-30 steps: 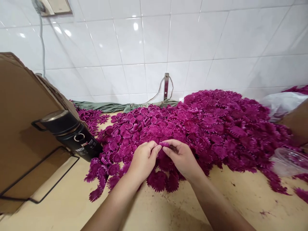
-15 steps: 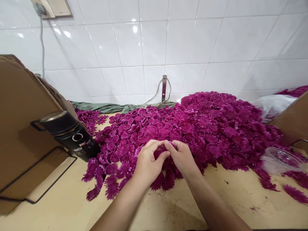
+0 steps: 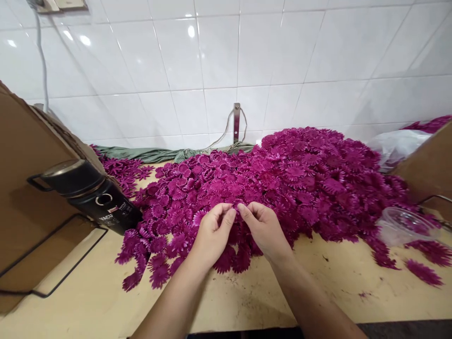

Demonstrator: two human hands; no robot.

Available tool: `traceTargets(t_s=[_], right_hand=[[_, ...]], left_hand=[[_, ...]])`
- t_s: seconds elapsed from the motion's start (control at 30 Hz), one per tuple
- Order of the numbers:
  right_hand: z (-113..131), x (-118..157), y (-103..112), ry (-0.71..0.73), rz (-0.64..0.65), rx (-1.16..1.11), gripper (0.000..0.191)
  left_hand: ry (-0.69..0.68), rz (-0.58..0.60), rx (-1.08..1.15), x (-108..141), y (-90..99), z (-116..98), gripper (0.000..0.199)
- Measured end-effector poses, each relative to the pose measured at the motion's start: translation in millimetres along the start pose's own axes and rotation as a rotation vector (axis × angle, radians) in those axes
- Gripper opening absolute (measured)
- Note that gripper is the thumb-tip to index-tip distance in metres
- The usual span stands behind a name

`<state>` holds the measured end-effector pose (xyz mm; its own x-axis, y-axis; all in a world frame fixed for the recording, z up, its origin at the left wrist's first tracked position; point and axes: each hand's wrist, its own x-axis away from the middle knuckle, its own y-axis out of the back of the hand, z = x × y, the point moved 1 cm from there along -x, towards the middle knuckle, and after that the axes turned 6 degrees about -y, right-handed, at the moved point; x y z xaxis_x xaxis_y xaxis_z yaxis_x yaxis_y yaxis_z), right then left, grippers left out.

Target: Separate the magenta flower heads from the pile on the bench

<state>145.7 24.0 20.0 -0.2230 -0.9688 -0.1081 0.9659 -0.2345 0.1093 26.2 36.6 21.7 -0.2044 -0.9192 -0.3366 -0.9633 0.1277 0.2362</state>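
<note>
A broad heap of magenta artificial flower heads (image 3: 300,174) covers the middle of the table. Over its front edge my left hand (image 3: 216,230) and my right hand (image 3: 263,227) are held close together, thumbs and fingertips pinched. Between the fingertips is a magenta flower piece (image 3: 237,207), gripped from both sides. Most of it is hidden by my fingers and blends with the heap behind. Several flower heads (image 3: 226,260) lie on the table just below my hands.
A black vacuum bottle (image 3: 95,195) stands at the left beside a cardboard box (image 3: 31,179) and a black wire frame (image 3: 70,270). At the right are a clear plastic tub (image 3: 399,230), a white plastic bag (image 3: 402,146) and another cardboard piece (image 3: 427,169). A tiled wall (image 3: 275,52) rises behind.
My hands have drawn slightly apart at the thumbs, still pinching at the fingertips. The camera view has shifted a little, so everything sits slightly higher and further left.
</note>
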Motion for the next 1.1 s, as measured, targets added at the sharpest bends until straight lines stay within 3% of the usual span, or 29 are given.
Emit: traceTargets(t_s=[0.17,0.3,0.37,0.43,0.5,0.6,0.67,0.8,0.93,1.0,1.1], right_hand=[[3.1,6.3,-4.1,0.027,0.077,0.029,0.042],[19.4,28.5,-3.8,0.217,0.135,0.216,0.036],[24.8,25.7,6.7,0.303,0.184,0.299,0.034],[24.3,5.6,24.0,0.274,0.095,0.386,0.032],[21.0,-22.1,42.4,0.245,-0.136,0.490,0.025],[17.9,-42.1,56.4,0.375,-0.372,0.661,0.043],[17.1,-32.1,51.7,0.441,-0.349,0.668,0.045],[12.6,3.7,16.4,0.233,0.075,0.445,0.039],[15.8,15.0,0.5,0.160,0.148,0.380,0.033],[22.0,12.9,16.8,0.207,0.112,0.410,0.024],[31.4,8.6,78.8,0.282,-0.090,0.583,0.020]], left_hand=[[0.019,-0.066,0.144,-3.5,-0.2,3.6,0.014],[0.250,-0.400,0.433,-16.1,19.7,16.2,0.026],[0.295,-0.513,0.512,-19.0,31.7,15.6,0.029],[0.273,-0.429,0.507,-17.9,36.8,9.9,0.028],[0.258,-0.265,0.476,-13.3,33.3,4.3,0.028],[0.287,-0.170,0.445,-5.1,20.0,4.2,0.031],[0.297,-0.153,0.431,-2.0,10.5,8.7,0.037],[0.302,-0.116,0.444,-3.1,-2.2,17.4,0.049],[0.353,-0.149,0.444,-5.5,0.4,14.9,0.052],[0.346,-0.136,0.409,-3.3,5.3,10.1,0.052],[0.378,-0.118,0.343,3.6,13.2,4.3,0.051]])
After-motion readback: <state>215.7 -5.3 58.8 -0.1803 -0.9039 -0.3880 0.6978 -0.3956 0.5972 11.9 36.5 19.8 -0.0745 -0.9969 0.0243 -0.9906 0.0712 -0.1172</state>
